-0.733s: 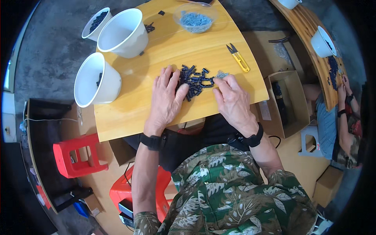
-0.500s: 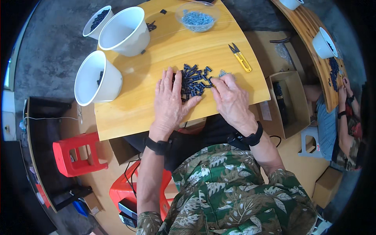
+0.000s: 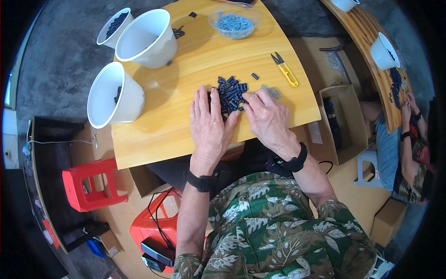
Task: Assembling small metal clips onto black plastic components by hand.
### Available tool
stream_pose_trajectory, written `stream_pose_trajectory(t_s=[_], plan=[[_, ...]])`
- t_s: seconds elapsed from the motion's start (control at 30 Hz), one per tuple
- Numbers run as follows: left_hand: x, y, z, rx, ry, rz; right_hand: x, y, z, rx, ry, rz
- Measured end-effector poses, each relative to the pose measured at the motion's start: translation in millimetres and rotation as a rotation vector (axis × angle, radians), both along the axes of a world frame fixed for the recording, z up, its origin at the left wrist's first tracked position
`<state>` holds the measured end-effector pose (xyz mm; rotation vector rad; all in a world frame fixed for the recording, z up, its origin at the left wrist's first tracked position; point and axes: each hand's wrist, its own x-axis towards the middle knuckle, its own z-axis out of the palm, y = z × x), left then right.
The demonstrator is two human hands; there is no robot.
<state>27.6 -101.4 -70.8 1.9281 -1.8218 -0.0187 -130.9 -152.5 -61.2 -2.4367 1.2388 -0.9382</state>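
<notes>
A heap of small black cylindrical pieces (image 3: 231, 93) lies on the yellow wooden table (image 3: 167, 130). My left hand (image 3: 209, 125) rests along the heap's left side, its fingers outstretched and its thumb at the near edge. On the right side, my right hand (image 3: 270, 118) has its fingers curled and touching the heap; whatever they pinch is hidden. A single black piece (image 3: 254, 76) sits apart, beyond the heap. Small silvery metal pieces (image 3: 272, 91) lie just past my right hand. Farther right are yellow-handled thread snips (image 3: 289, 74).
White tubs (image 3: 132, 100) (image 3: 160, 49) (image 3: 104, 37) stand at the left, and a clear bowl (image 3: 235, 33) of silvery pieces at the back. A cardboard box (image 3: 355, 118) is right of the table. Another person's hand (image 3: 406, 110) is at the table (image 3: 357, 25) far right.
My left hand has shifted right and slightly nearer, pressing the heap tighter. My right hand has moved slightly left and nearer. A single black piece now lies apart beyond the heap.
</notes>
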Motion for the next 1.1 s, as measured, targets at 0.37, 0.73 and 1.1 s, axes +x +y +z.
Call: stream_pose_trajectory(t_s=[0.37, 0.73, 1.1], plan=[[-3, 5, 9, 0.0, 0.021, 0.0, 11, -30, 17, -0.239, 0.105, -0.085], [1, 3, 3, -0.012, 0.012, -0.01, 47, -28, -8, -0.008, 0.007, 0.044], [2, 4, -2, -0.007, 0.03, -0.013, 53, -29, -7, 0.021, -0.077, 0.182]])
